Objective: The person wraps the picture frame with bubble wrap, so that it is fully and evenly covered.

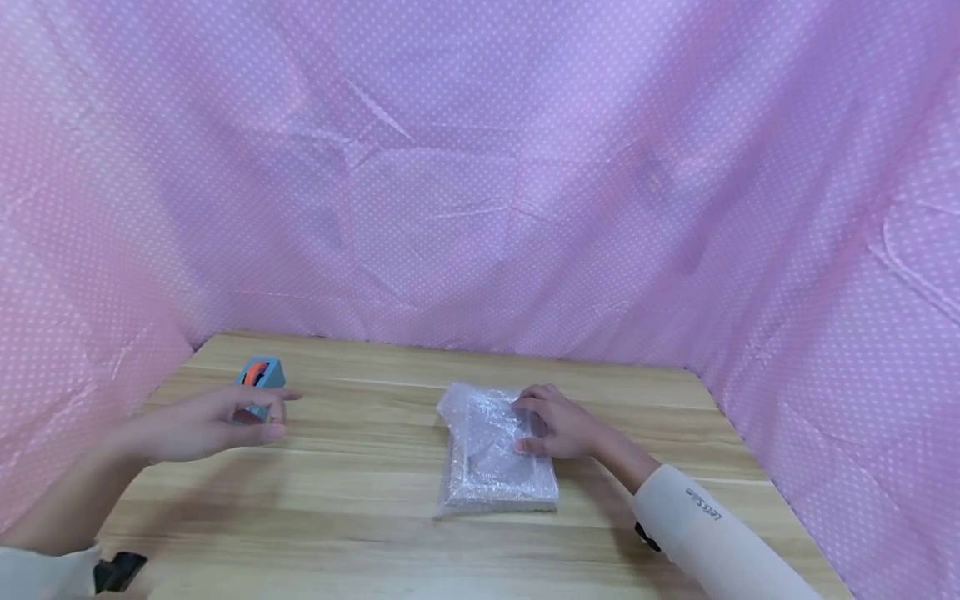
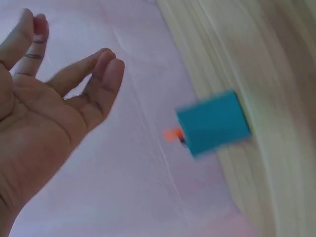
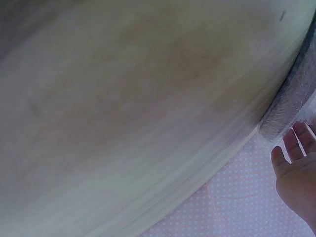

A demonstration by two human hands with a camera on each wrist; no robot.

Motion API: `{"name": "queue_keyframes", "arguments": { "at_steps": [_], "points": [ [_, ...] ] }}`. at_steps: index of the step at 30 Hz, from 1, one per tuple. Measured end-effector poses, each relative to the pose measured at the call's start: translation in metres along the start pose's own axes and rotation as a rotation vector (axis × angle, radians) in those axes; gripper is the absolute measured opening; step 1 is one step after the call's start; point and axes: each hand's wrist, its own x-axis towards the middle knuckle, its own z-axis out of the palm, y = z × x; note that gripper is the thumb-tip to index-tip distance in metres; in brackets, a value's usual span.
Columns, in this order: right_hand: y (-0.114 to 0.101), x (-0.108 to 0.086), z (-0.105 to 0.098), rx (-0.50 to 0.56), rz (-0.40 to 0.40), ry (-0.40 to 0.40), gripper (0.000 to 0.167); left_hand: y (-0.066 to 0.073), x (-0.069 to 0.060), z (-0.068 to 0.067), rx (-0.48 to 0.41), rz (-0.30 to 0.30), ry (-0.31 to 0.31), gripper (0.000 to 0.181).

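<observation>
A flat, bubble-wrapped package (image 1: 491,454) lies on the wooden table, its wrap loose at the far left corner. My right hand (image 1: 561,425) rests on its right side, fingers spread and slightly bent. In the right wrist view the fingertips of the right hand (image 3: 298,180) touch the wrapped edge (image 3: 286,106). My left hand (image 1: 213,423) is in the air at the left, fingers loosely bent and holding nothing. Close behind it stands a blue tape dispenser (image 1: 273,373) with an orange roll. The left wrist view shows a gap between the left hand (image 2: 54,108) and the dispenser (image 2: 215,123).
The wooden table (image 1: 360,492) has its far edge against a pink polka-dot cloth (image 1: 465,208), which also hangs along both sides. Dark bands (image 1: 120,572) show at both wrists, by the light sleeves (image 1: 712,533).
</observation>
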Motion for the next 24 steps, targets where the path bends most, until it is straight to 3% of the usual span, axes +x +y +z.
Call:
{"name": "queue_keyframes", "arguments": {
  "at_steps": [3,6,12,19,24],
  "points": [
    [0.0,0.0,0.0,-0.005,0.0,0.004,0.068,0.011,0.016,0.008,0.032,0.035,-0.024,0.009],
    [0.001,0.0,0.0,-0.009,-0.004,0.005,0.069,0.018,0.032,0.013,0.0,0.051,-0.089,0.008],
    [0.001,0.0,0.0,-0.01,-0.012,0.002,0.068,0.025,0.059,0.02,-0.018,0.131,-0.174,0.009],
    [0.0,0.0,0.0,-0.008,-0.014,-0.006,0.069,0.04,0.088,0.028,-0.037,0.125,-0.271,0.008],
    [0.0,-0.001,0.0,-0.009,-0.01,0.0,0.068,0.055,0.112,0.035,0.04,0.115,-0.345,0.016]
  ]
}}
